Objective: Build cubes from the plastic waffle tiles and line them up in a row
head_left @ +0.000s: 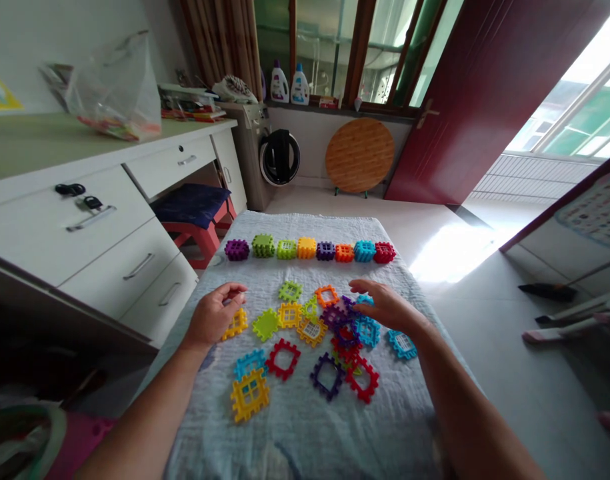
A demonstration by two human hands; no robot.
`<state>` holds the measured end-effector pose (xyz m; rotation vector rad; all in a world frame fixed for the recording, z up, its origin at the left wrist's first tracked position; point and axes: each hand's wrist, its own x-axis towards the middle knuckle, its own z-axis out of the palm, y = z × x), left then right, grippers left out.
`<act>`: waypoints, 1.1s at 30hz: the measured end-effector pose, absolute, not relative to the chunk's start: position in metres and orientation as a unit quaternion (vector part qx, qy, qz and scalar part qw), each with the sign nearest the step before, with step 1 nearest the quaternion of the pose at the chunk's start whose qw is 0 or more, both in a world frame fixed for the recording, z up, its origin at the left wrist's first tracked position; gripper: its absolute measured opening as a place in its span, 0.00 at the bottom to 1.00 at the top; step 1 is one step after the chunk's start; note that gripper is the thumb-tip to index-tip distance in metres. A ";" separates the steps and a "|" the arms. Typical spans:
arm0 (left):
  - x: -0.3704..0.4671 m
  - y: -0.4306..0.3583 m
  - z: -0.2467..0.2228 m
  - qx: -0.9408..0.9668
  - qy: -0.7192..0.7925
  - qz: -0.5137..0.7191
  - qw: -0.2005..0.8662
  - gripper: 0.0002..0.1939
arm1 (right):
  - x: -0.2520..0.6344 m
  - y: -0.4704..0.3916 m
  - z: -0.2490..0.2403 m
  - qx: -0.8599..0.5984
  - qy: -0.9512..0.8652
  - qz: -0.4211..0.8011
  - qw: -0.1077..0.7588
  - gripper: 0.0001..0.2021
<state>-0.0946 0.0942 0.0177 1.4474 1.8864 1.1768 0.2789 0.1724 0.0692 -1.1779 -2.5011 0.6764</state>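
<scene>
I'm hovering my right hand (385, 305), its grip open with fingers apart, near the overlapping notched purple plastic pieces (331, 315) and a notched blue plastic window-grid square (369, 331). My left hand (217, 313) is hanging half-curled by a notched yellow plastic square (239, 323), and I cannot tell whether it's gripping that. These are lying on the pale blue cloth (305, 440), nearer me than the row of multicoloured plastic blocks (306, 248).

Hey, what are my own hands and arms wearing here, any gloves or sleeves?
Your left hand and right hand wear no gloves. Left forearm and right forearm show no sleeve, watch or bracelet. Small rings can't be ruled out.
</scene>
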 end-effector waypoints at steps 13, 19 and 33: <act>-0.098 0.093 0.020 0.523 0.696 0.440 0.221 0.13 | 0.283 0.166 0.058 -0.401 -0.888 0.198 0.105 0.27; -0.102 0.094 0.016 0.532 0.696 0.434 0.209 0.14 | 0.289 0.175 0.052 -0.446 -0.856 0.161 0.205 0.14; -0.103 0.094 0.013 0.525 0.705 0.424 0.220 0.14 | 0.280 0.174 0.049 -0.461 -0.864 0.138 0.149 0.15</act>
